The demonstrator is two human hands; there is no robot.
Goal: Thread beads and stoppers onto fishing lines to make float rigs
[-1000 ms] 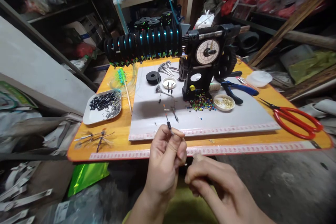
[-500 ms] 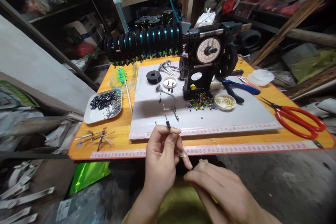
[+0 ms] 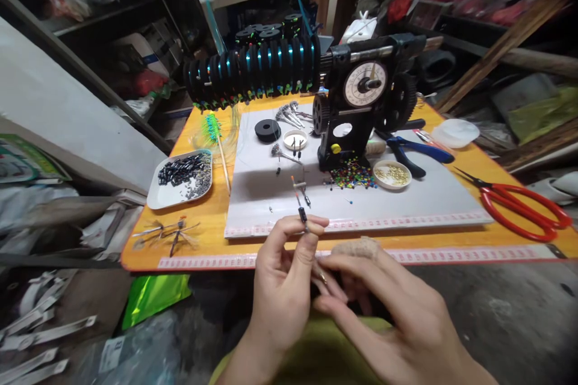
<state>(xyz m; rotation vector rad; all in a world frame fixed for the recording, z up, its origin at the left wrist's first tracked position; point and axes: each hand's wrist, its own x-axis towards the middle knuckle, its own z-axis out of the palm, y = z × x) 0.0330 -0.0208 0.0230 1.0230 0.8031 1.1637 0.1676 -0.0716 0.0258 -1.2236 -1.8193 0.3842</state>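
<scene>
My left hand [image 3: 289,283] is closed in a pinch, thumb against forefinger, on a small fishing rig piece [image 3: 302,215] with a black sleeve and an orange tip pointing up. A tiny gold-coloured bit [image 3: 322,277] shows by its lower fingers; its kind is too small to make out. My right hand [image 3: 383,295] is close beside, thumb and forefinger apart around the left fingertips. A tan wrap [image 3: 361,246] covers one of its fingers. Any thin line between the hands cannot be seen. Similar small rig parts [image 3: 300,185] lie beyond on the white board [image 3: 257,210].
A black winding machine [image 3: 347,114] with a dial carries a row of black spools [image 3: 253,69]. Around it are coloured-head pins [image 3: 352,173], a dish of gold bits [image 3: 392,175], blue pliers [image 3: 419,150], red scissors [image 3: 519,204] and a tray of black sleeves [image 3: 153,198].
My right hand has moved up and closer to the left, its thumb and forefinger spreading from a pinch. My left hand still holds the rig piece. The view has shifted slightly.
</scene>
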